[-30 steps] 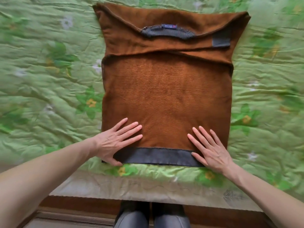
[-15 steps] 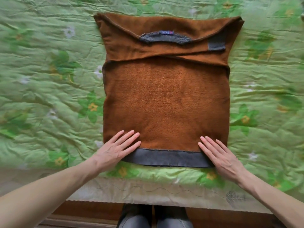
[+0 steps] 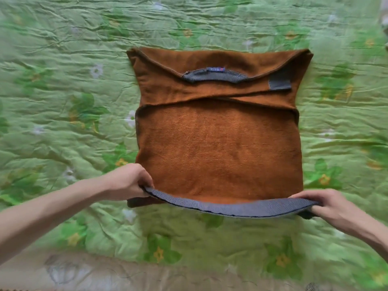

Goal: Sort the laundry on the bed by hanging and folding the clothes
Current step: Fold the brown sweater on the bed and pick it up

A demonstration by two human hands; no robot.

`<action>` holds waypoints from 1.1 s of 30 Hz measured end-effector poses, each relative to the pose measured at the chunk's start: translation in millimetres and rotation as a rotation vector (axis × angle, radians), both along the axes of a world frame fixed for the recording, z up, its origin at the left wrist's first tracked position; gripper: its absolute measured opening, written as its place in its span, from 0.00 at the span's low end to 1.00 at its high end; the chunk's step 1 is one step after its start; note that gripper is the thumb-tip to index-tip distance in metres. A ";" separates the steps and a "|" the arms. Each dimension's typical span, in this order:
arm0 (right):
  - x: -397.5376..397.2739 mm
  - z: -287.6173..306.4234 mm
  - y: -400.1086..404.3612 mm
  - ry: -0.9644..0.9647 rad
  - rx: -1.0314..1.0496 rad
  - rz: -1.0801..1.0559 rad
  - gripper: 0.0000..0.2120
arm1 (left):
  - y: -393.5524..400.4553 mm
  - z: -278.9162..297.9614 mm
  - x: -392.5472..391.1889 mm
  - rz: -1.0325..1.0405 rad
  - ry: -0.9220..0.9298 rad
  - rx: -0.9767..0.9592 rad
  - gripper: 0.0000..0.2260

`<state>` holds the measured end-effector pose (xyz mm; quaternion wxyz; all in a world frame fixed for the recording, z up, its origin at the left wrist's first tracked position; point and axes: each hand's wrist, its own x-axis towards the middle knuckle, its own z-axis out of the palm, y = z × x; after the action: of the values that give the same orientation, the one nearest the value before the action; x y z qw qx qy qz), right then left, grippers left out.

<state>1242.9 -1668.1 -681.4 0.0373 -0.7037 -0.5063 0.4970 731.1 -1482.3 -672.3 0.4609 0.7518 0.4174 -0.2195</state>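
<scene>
Both hands, left hand (image 3: 128, 181) and right hand (image 3: 323, 203), pinch the grey hem (image 3: 226, 208) of the brown sweater (image 3: 218, 148) lying ahead of them on the bed (image 3: 63, 101). Sleeves are folded in; folding in half and putting away remain.

Left hand (image 3: 126, 182) at left end of sweater's grey hem (image 3: 231, 208), fingers curled, pinching corner. Right hand (image 3: 327, 206) at hem's right end, fingers curled round edge, knuckles up. Both bare forearms reaching in from near side of hem.
</scene>
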 end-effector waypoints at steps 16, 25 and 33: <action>40.2 -27.1 171.4 0.223 0.332 -0.698 0.05 | 120.1 -43.0 6.0 1.201 -0.442 0.060 0.05; 6.8 -71.9 190.2 -0.321 0.536 -0.525 0.14 | 117.9 -66.5 22.5 1.546 -0.438 0.178 0.07; 3.5 -69.9 196.6 -0.426 0.515 -0.494 0.17 | 69.5 -80.2 29.6 1.193 -0.272 0.309 0.11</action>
<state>1246.4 -1471.5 -751.2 0.2248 -0.8587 -0.4267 0.1734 760.7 -1412.8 -752.5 0.4392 0.4687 0.7294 0.2356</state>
